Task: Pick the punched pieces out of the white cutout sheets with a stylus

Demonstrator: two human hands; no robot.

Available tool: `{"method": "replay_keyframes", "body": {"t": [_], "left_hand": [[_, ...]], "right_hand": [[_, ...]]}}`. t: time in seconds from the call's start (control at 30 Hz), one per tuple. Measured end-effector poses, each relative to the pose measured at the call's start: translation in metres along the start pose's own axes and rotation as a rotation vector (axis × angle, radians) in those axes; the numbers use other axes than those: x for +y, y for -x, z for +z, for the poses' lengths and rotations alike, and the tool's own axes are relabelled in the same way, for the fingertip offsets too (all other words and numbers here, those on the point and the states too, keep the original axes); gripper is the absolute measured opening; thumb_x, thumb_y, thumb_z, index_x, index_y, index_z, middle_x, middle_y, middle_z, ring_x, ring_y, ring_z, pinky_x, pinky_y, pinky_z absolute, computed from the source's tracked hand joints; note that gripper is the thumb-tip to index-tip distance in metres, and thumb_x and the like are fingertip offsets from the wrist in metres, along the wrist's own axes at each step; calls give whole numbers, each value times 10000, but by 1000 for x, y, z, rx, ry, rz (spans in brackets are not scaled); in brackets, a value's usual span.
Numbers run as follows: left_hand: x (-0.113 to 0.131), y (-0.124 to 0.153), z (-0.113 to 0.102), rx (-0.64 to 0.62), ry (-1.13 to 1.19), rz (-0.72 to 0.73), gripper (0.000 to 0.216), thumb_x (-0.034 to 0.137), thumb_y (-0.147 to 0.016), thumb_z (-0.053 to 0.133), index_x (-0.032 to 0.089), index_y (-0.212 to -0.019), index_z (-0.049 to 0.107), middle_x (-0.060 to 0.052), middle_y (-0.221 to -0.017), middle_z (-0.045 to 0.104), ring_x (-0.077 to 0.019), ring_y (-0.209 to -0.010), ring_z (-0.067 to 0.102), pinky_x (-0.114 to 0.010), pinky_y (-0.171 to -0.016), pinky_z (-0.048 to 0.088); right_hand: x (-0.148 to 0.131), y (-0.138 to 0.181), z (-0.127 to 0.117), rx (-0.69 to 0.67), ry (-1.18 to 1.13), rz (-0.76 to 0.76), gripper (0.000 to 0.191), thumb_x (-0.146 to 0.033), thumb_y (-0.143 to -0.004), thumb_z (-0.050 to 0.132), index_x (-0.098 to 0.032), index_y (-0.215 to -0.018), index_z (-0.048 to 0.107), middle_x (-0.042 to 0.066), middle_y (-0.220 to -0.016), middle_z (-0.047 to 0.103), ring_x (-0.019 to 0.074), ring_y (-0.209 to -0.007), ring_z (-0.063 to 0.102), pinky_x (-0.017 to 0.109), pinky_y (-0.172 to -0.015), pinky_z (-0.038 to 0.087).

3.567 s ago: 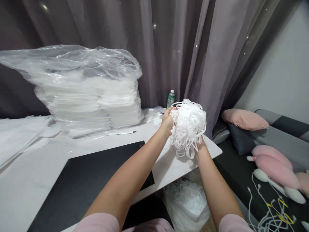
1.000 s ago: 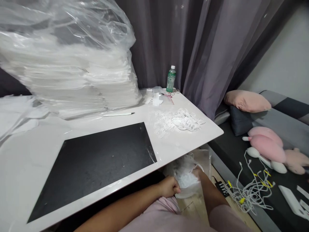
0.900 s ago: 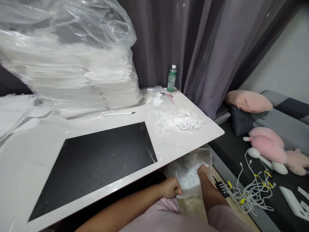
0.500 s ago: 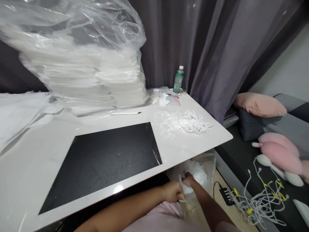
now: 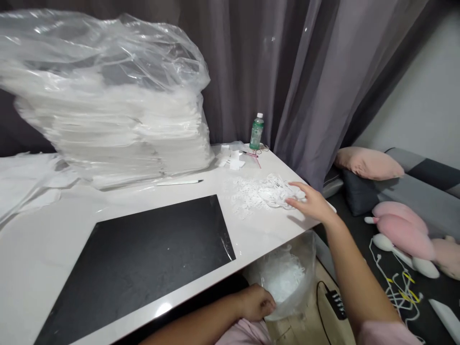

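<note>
A loose pile of white elastic loops [image 5: 264,195] lies on the white table [image 5: 64,225] near its right corner. My right hand [image 5: 312,202] is stretched over the pile's right edge, fingers spread and open, touching or just above the loops. Below the table edge my left hand [image 5: 257,303] is closed on the rim of a clear plastic bag [image 5: 287,278] that holds more white loops.
A big clear bag of stacked white sheets [image 5: 111,120] fills the table's back left. A black mat [image 5: 143,258] lies in front. A green bottle [image 5: 256,132] stands at the back. To the right are a sofa with pink cushions [image 5: 368,164], a power strip [image 5: 336,303] and tangled cables [image 5: 402,292].
My right hand has come up out of the bag under the table and reached onto the pile of loops. My left hand stays on the bag's rim. Earlier both hands held a bundle of loops.
</note>
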State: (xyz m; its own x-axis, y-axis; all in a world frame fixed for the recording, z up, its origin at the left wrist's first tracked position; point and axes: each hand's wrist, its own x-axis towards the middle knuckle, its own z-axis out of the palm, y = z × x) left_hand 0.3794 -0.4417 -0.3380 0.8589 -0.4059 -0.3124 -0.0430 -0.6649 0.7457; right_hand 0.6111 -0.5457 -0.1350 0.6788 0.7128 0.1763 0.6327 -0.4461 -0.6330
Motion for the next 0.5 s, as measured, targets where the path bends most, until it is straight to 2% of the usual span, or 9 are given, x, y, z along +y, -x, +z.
{"method": "replay_keyframes", "body": {"t": [0.07,0.1,0.17,0.23,0.3,0.37,0.5], "left_hand": [[2,4,-3,24,-33,-8,282,167,-845,584,189,-1115,665,-27,-859,719,-145,-719,651,-223,-633,496],[2,6,-4,30,-48,-11,321,171,-830,586,206,-1139,662,-22,-836,725,-141,-691,647,-200,-598,477],[2,10,-5,33,-77,-13,354,185,-813,586,224,-1157,660,-13,-817,730,-129,-657,641,-169,-548,445],[3,13,-6,32,-105,-15,363,187,-802,584,236,-1153,664,-5,-829,734,-120,-651,642,-151,-531,432],[5,16,-8,39,-137,-26,367,188,-788,588,251,-1140,671,-2,-826,736,-126,-656,651,-153,-540,442],[12,17,-11,65,-182,-57,354,198,-776,592,250,-1113,686,-29,-826,739,-168,-688,671,-195,-577,476],[37,18,-20,160,-281,-139,323,252,-809,548,194,-1090,696,-138,-837,730,-299,-761,692,-360,-656,525]], "right_hand": [[-5,-35,17,-68,199,79,691,-496,-722,697,-253,-1340,506,141,-1323,545,319,-1246,470,434,-969,410],[-5,-48,27,-79,214,88,743,-488,-689,727,-246,-1352,495,152,-1313,552,332,-1232,480,432,-953,414],[-5,-66,44,-85,231,101,693,-423,-681,742,-220,-1312,540,155,-1215,615,322,-1136,548,401,-902,431],[-5,-73,51,-56,225,94,488,-287,-704,710,-183,-1175,638,127,-1033,683,274,-983,612,345,-837,441],[-7,-73,49,-8,213,70,300,-152,-706,634,-165,-1000,697,82,-865,694,222,-840,623,292,-766,434],[-12,-71,39,71,186,35,253,-88,-687,562,-165,-887,698,45,-770,673,188,-742,598,263,-706,417],[-27,-63,16,300,105,-8,228,-140,-679,518,-167,-859,655,8,-691,622,158,-612,516,257,-642,385]]}}
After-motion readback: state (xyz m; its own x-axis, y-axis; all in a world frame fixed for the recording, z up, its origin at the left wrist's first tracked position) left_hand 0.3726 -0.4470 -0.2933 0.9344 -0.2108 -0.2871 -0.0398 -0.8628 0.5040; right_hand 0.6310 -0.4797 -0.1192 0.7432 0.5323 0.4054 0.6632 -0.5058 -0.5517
